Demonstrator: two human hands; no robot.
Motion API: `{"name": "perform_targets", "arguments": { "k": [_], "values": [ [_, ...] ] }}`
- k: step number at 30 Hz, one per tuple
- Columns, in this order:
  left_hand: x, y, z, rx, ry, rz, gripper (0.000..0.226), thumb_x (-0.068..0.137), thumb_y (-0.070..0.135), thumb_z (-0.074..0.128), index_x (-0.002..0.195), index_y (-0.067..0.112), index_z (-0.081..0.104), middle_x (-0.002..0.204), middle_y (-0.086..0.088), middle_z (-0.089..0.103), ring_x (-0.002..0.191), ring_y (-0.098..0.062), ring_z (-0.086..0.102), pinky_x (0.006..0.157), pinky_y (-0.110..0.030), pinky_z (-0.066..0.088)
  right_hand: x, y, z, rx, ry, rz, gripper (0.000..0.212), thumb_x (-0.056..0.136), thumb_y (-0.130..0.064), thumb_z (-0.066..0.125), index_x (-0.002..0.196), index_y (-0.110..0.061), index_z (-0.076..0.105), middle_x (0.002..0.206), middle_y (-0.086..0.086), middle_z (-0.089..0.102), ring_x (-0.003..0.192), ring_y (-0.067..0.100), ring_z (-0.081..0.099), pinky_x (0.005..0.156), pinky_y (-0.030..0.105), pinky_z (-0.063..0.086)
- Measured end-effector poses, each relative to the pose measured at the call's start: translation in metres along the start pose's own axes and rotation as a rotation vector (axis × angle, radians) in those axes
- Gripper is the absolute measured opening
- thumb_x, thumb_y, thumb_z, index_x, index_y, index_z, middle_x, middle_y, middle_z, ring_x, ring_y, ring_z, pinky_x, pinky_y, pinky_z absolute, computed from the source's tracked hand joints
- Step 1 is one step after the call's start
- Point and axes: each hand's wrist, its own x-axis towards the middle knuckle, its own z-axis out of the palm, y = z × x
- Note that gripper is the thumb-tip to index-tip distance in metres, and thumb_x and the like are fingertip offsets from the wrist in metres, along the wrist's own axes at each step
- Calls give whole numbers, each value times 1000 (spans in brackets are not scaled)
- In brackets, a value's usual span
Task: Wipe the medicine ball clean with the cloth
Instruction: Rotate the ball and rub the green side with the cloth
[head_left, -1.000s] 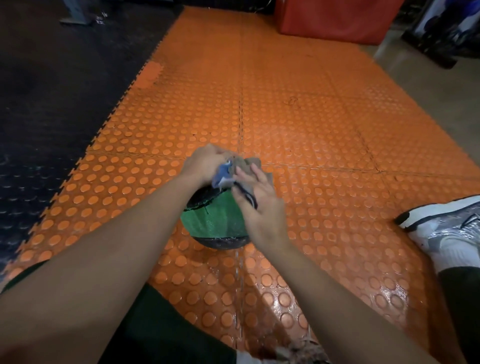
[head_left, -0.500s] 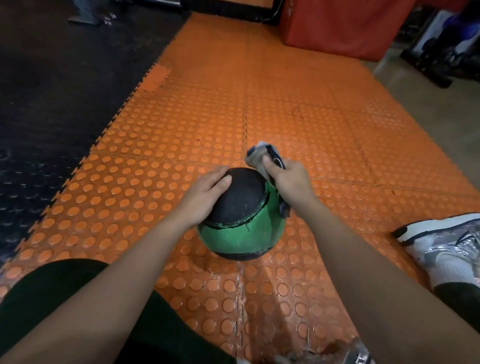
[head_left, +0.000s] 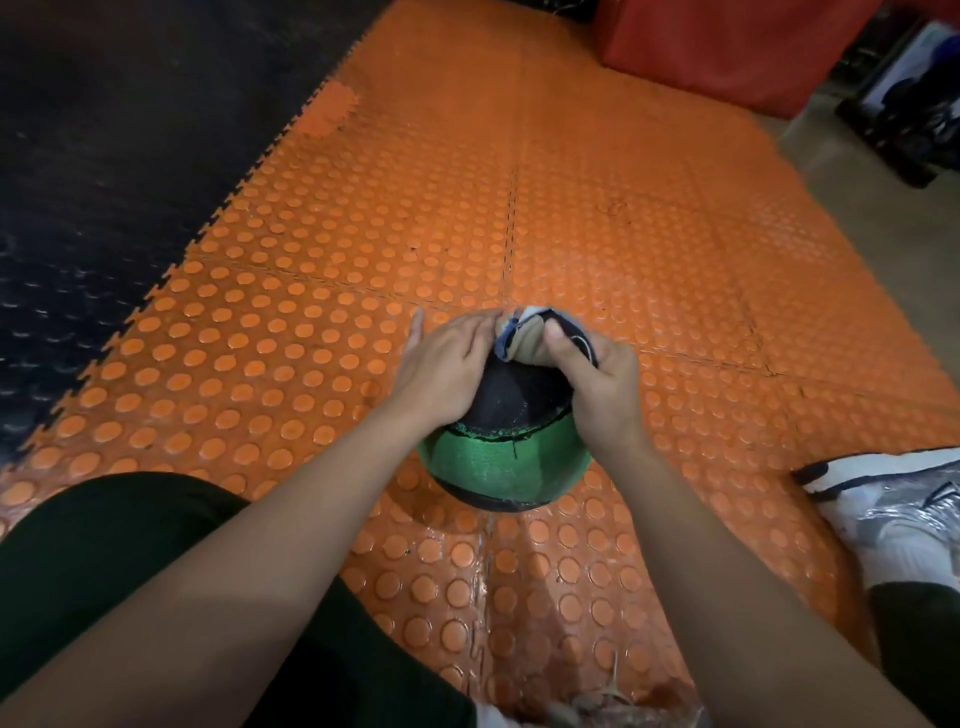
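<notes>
Green-and-black medicine ball (head_left: 506, 457) is sitting on the orange studded floor mat (head_left: 649, 249), right between the person's legs, with a sneaker (head_left: 898, 499) off to the right. Right hand (head_left: 597, 384) has its fingers curled tight around the bunched-up cloth (head_left: 524, 338), pressing it onto the far top of the ball. Left hand (head_left: 447, 364) lies flat on the ball's left side, fingers straight and together, fingertips just meeting the cloth, though whether they're actually pinching it is hard to tell from this angle.

What could go wrong: the mat near the ball looks wet and shiny, so a hard push could make the ball roll or skid away if that left hand eases off. Also the cloth is wadded up, so it may only smear a small patch.

Compared with half a second ago, the right hand has brought the cloth from the ball's right side up onto the top, and the left hand slid higher to meet it.
</notes>
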Motion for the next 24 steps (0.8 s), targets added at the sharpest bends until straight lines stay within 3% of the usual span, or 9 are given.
{"name": "perform_targets", "arguments": {
  "k": [2, 4, 9, 11, 13, 15, 17, 21, 24],
  "values": [
    [2, -3, -3, -2, -25, -12, 43, 103, 28, 19, 138, 22, 44, 142, 5, 48, 134, -10, 38, 115, -38, -6, -7, -4, 1, 32, -48, -79, 22, 83, -39, 54, 66, -37, 67, 64, -18, 64, 69, 5, 58, 91, 49, 41],
    [5, -5, -4, -7, -48, -20, 43, 104, 29, 19, 137, 23, 46, 141, 4, 49, 133, -13, 40, 115, -39, -5, -14, -7, 1, 41, -68, -157, 27, 82, -30, 53, 57, -33, 60, 55, -17, 57, 61, 0, 52, 93, 44, 40],
    [4, 0, -6, -17, -105, 8, 43, 103, 27, 20, 135, 22, 49, 140, 0, 50, 131, -15, 42, 115, -38, -7, -32, -15, 0, -58, -161, -317, 33, 74, -21, 53, 47, -12, 37, 44, 4, 32, 45, 25, 36, 66, 30, 37],
    [1, 3, -4, -34, -104, 32, 42, 104, 27, 21, 135, 23, 49, 141, 2, 49, 132, -13, 41, 115, -36, -10, -30, -23, -10, 31, -167, -133, 30, 68, -26, 56, 48, -8, 43, 46, 1, 33, 45, 19, 34, 53, 27, 31],
    [-2, 3, -2, -76, -73, 37, 42, 104, 29, 22, 136, 24, 48, 142, 3, 47, 134, -10, 37, 114, -36, -13, -14, -36, -22, 259, 81, 181, 28, 67, -32, 62, 56, -9, 51, 53, -1, 44, 52, 15, 41, 51, 26, 33],
    [-8, 1, 1, -114, -15, 22, 43, 103, 33, 22, 139, 24, 44, 147, 5, 41, 139, -7, 27, 113, -36, -16, 6, -44, -36, 433, 386, 366, 23, 80, -35, 61, 69, -16, 60, 71, 0, 59, 68, 18, 56, 61, 29, 44],
    [-14, 0, 5, -137, 54, 1, 45, 103, 36, 22, 142, 23, 39, 150, 8, 34, 142, -5, 18, 112, -34, -18, 18, -47, -40, 255, 427, 390, 23, 93, -37, 50, 80, -21, 62, 82, -3, 63, 78, 16, 59, 65, 27, 45],
    [-19, 4, 14, -110, 130, 3, 59, 96, 43, 11, 139, 20, 44, 147, 6, 40, 141, -5, 23, 111, -29, -18, 13, -24, -9, -447, -47, 426, 54, 94, -56, 30, 97, -12, 61, 90, 8, 63, 77, 23, 57, 66, 33, 43],
    [-17, 2, 15, -59, 173, 6, 65, 92, 42, 7, 137, 19, 48, 143, 6, 46, 137, -6, 31, 111, -26, -17, 20, -23, 5, -625, -45, 393, 55, 95, -54, 27, 101, -9, 60, 97, 13, 61, 89, 31, 54, 72, 37, 41]
  ]
}}
